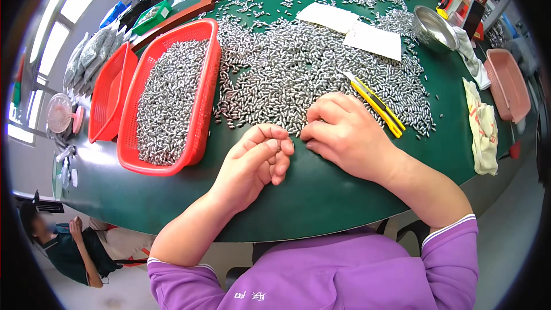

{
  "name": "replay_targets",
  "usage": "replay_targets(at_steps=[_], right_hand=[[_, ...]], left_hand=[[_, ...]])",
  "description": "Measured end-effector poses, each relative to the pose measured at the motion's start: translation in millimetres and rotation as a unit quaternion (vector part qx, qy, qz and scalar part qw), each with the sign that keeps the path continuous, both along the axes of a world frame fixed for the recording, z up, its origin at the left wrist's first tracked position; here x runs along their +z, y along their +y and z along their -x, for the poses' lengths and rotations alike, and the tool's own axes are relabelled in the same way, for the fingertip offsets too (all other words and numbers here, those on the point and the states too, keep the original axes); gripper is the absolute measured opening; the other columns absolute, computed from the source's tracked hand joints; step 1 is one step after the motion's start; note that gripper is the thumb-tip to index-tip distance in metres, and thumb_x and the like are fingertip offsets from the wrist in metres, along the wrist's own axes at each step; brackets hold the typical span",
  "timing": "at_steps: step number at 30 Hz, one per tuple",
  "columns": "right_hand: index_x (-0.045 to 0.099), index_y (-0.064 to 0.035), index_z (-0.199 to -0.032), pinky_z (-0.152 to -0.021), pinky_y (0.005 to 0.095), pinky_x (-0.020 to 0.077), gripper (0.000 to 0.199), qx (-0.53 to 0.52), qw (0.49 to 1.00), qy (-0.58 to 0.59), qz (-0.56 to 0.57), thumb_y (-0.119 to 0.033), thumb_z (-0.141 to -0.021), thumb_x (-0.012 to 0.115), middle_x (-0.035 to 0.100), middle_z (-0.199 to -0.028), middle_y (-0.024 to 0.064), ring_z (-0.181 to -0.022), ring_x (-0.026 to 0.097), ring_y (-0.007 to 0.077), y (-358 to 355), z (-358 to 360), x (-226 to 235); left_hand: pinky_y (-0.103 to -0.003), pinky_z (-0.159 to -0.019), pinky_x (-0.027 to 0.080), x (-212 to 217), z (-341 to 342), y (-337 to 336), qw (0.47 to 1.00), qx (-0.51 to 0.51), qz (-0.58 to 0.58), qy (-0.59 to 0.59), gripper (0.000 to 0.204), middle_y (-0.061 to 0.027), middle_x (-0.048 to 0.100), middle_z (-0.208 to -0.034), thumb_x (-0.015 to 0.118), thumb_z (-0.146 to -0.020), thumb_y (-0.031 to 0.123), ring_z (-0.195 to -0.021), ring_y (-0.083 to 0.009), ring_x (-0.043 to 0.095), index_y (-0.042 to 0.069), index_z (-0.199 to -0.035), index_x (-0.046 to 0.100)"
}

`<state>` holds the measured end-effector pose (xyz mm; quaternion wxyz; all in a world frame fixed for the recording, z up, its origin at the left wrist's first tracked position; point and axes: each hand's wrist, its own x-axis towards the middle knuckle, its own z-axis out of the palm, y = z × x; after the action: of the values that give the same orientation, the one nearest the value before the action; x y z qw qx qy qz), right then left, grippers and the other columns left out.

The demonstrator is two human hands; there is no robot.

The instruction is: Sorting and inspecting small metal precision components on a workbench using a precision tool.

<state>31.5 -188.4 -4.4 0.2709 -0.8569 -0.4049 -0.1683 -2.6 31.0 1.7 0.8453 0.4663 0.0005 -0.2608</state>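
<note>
The purple shirt (367, 275) is cut off by the lower edge; its chest bears small white characters (249, 296), turned away from reading direction. Beyond the near strip of green table (310, 201), the left hand (256, 158) is curled, thumb bent towards the fingers; a dark speck shows there, too small to identify, so I cannot tell whether it pinches anything. The right hand (347, 132) is knuckles up, its fingers bent and bunched at the pile's near edge, the tips' grip hidden. The small metal pieces (281, 74) spread across the table ahead of both hands, elongated with tapered ends, their long axes lying every way. On them, a yellow-and-black cutter (376, 103) slants, blade end far left. More fill the red basket (209, 89) at left. Farther, 2 pale sheets (373, 40) cover some pieces; any marks are unreadable.
</note>
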Motion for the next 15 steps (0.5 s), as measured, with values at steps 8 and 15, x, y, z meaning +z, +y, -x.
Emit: replay_targets(at_steps=[8, 15], right_hand=[[0.060, -0.0103, -0.087, -0.083, 0.0376, 0.0454, 0.016, -0.019, 1.000, 0.002, -0.005, -0.013, -0.076, 0.071, 0.056, -0.091, 0.0036, -0.094, 0.057, 0.0247, 2.2, 1.7, 6.4], [0.062, -0.0099, -0.097, -0.077, 0.0364, 0.0491, 0.025, 0.078, 0.991, -0.012, -0.108, -0.006, -0.074, 0.073, 0.061, -0.089, 0.0034, -0.087, 0.060, 0.0240, 4.9, 1.4, 12.7]], left_hand=[[-0.021, -0.052, 0.039, -2.3, 0.0, 1.7, 1.000, -0.019, -0.023, -0.001, 0.013, -0.0071, 0.056, -0.094, 0.049, -0.097, 0.012, -0.065, -0.0100, 0.048, 0.006, -0.109, 0.052], [-0.023, -0.055, 0.043, 2.1, 2.1, 1.9, 0.997, -0.073, -0.007, 0.009, 0.012, -0.0058, 0.057, -0.090, 0.053, -0.098, 0.014, -0.064, -0.0098, 0.052, 0.006, -0.107, 0.051]])
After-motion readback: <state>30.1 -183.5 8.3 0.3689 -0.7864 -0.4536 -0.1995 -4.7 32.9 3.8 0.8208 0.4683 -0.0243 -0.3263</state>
